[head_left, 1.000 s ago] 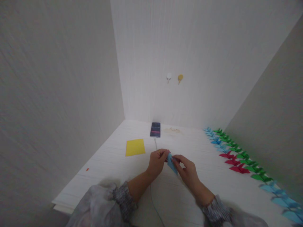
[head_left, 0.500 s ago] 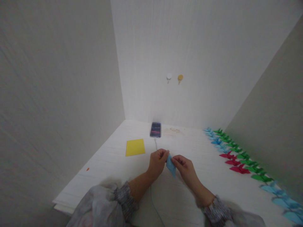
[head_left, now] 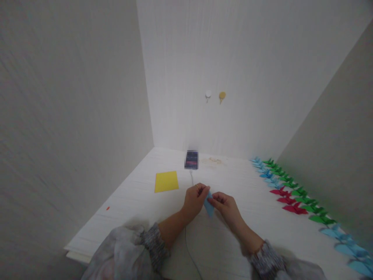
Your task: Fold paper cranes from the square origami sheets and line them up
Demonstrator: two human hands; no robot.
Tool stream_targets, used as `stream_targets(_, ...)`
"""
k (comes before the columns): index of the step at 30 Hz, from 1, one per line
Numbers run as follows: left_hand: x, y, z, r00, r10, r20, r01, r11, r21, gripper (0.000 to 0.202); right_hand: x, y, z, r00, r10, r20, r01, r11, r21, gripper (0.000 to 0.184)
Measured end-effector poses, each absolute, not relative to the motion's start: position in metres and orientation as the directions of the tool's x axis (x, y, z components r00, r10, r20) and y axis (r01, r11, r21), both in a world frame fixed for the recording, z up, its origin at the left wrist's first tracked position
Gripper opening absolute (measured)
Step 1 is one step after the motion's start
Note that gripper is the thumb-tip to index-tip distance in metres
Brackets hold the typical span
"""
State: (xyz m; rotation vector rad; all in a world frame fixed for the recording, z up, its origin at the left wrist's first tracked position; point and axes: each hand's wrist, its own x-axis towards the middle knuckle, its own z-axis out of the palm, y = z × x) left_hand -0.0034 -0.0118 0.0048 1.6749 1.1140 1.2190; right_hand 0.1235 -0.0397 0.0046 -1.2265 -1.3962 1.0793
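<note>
A small folded piece of light blue origami paper [head_left: 209,208] is held up between my two hands over the white table. My left hand [head_left: 194,200] pinches its upper end between thumb and fingers, with a ring showing on one finger. From the other side, my right hand [head_left: 227,206] grips the paper's right edge between thumb and forefinger. The lower part of the paper narrows to a point hanging below the fingers. Its upper end is partly hidden by my left fingers.
Folded paper cranes in green [head_left: 301,193], red [head_left: 294,208] and blue [head_left: 339,235] line the table's right side. Yellow square paper [head_left: 166,181] lies left of my hands. A phone [head_left: 191,160] with a cable [head_left: 190,252] stands at the back wall. An orange scrap [head_left: 107,208] lies far left.
The blue paper has turned slightly, its lower tip swinging left. My right thumb has moved a little left across the paper. Everything else stays where it was.
</note>
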Motion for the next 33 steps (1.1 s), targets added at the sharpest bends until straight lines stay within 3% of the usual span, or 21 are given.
stream_targets(6,-0.001,-0.009,0.003,0.142,0.970,0.200,0.026,-0.205,0.978,0.032,0.121,-0.042,0.009,-0.050,0.997,0.063,0.102,0.068,-0.992,0.020)
stream_targets(10,0.001,-0.008,0.004,0.228,0.964,0.137,-0.172,-0.099,0.980,0.026,0.123,-0.041,0.010,-0.018,0.998,0.059,0.121,0.061,-0.991,0.023)
stream_targets(16,-0.001,-0.005,0.004,0.261,0.946,0.191,-0.268,-0.119,0.956,0.038,0.127,-0.038,0.002,-0.044,0.998,0.050,0.073,0.053,-0.996,0.022)
stream_targets(20,-0.001,-0.007,0.007,0.262,0.945,0.195,-0.367,-0.088,0.926,0.035,0.125,-0.037,0.001,-0.058,0.998,0.022,0.031,0.024,-0.999,0.023)
stream_targets(26,0.000,-0.010,0.010,0.234,0.960,0.153,-0.374,-0.056,0.926,0.026,0.123,-0.038,0.004,-0.052,0.999,-0.011,-0.003,-0.012,-1.000,0.023)
stream_targets(33,-0.001,-0.007,0.011,0.219,0.969,0.111,-0.362,-0.025,0.932,0.037,0.126,-0.036,-0.002,-0.039,0.999,-0.009,-0.007,-0.009,-1.000,0.024)
